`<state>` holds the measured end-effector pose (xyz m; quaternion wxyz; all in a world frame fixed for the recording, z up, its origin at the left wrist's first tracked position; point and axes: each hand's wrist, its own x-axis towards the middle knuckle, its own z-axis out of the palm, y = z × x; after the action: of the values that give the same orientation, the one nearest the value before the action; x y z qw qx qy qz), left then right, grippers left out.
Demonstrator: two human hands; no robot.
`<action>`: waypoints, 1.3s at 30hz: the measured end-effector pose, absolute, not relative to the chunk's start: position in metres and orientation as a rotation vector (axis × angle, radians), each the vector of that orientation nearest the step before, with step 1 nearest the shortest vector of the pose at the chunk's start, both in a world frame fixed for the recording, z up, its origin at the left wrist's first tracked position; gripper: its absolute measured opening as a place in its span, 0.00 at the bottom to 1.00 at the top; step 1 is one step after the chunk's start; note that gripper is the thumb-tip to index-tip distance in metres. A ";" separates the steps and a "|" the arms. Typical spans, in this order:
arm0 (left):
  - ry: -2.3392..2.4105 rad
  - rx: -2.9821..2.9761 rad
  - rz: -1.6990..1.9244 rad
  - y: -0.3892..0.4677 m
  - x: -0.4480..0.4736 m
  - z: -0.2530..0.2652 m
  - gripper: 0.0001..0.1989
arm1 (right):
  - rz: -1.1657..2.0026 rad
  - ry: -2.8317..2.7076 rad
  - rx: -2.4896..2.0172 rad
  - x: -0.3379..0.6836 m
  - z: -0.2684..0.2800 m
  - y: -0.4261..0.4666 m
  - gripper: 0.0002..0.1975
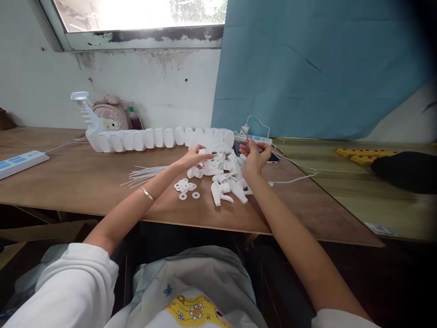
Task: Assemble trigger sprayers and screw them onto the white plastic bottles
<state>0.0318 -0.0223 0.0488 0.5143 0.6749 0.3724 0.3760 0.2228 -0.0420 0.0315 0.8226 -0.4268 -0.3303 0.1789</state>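
My left hand (194, 159) is closed on a white trigger spray head (206, 152) above the back of the pile. My right hand (255, 157) is raised at the pile's right side, its fingers bent together; a thin, dark-looking piece shows at the fingertips, too small to name. Between and below the hands lies a heap of white trigger spray heads (221, 187). White ring washers (184, 185) are scattered left of the heap, two of them apart from the rest. Thin white tubes (147, 172) lie in a loose bundle behind my left forearm.
A row of white bottles (138, 140) runs along the back of the brown table (85, 177), with one upright bottle (93, 132) at its left end. Behind stand a pink bag (111, 114) and a small dark bottle (135, 119). Power strips (20, 164), a cable (297, 179) and a phone (274, 158) lie around.
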 end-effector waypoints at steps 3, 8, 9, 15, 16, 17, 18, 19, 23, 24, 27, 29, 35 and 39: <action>0.959 2.148 0.783 -0.031 0.068 0.056 0.23 | 0.384 -0.641 -0.925 0.228 0.028 -0.038 0.13; 0.936 2.660 0.556 -0.033 0.108 0.052 0.27 | 0.361 -0.619 -0.982 0.227 0.030 -0.041 0.07; 0.957 2.699 0.513 -0.033 0.111 0.050 0.27 | 0.361 -0.627 -0.987 0.227 0.030 -0.042 0.07; 0.914 2.728 0.445 -0.033 0.105 0.038 0.37 | 0.325 -0.712 -0.986 0.225 0.026 -0.040 0.10; 0.871 2.724 0.451 -0.034 0.101 0.037 0.39 | 0.295 -0.736 -0.983 0.223 0.026 -0.041 0.11; 0.825 2.715 0.455 -0.035 0.096 0.037 0.40 | 0.260 -0.762 -0.978 0.221 0.027 -0.044 0.12; 0.782 2.705 0.459 -0.035 0.090 0.037 0.41 | 0.221 -0.794 -0.971 0.218 0.029 -0.047 0.12; 0.744 2.696 0.468 -0.035 0.083 0.037 0.41 | 0.185 -0.835 -0.963 0.215 0.031 -0.052 0.12; 0.760 2.672 0.536 -0.023 0.039 0.040 0.36 | 0.100 -1.087 -0.974 0.194 0.039 -0.075 0.10; 0.815 2.658 0.552 -0.018 0.024 0.039 0.34 | 0.105 -1.162 -0.985 0.189 0.040 -0.080 0.10; 1.021 2.584 0.620 -0.009 -0.023 0.030 0.30 | 0.175 -1.346 -0.987 0.174 0.036 -0.090 0.08; 1.091 2.541 0.683 -0.015 -0.050 0.018 0.27 | 0.261 -1.448 -0.973 0.167 0.031 -0.092 0.12; 0.933 2.438 0.770 -0.068 -0.082 -0.009 0.25 | 0.399 -1.723 -0.984 0.158 0.023 -0.094 0.15; 0.999 2.496 0.630 -0.078 -0.073 -0.007 0.28 | 0.386 -1.899 -1.021 0.156 0.022 -0.095 0.12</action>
<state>-0.0735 -0.0782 -0.0065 0.1890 0.8876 0.3553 0.2242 0.1563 -0.0955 0.0223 0.4576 -0.4145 -0.7708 0.1568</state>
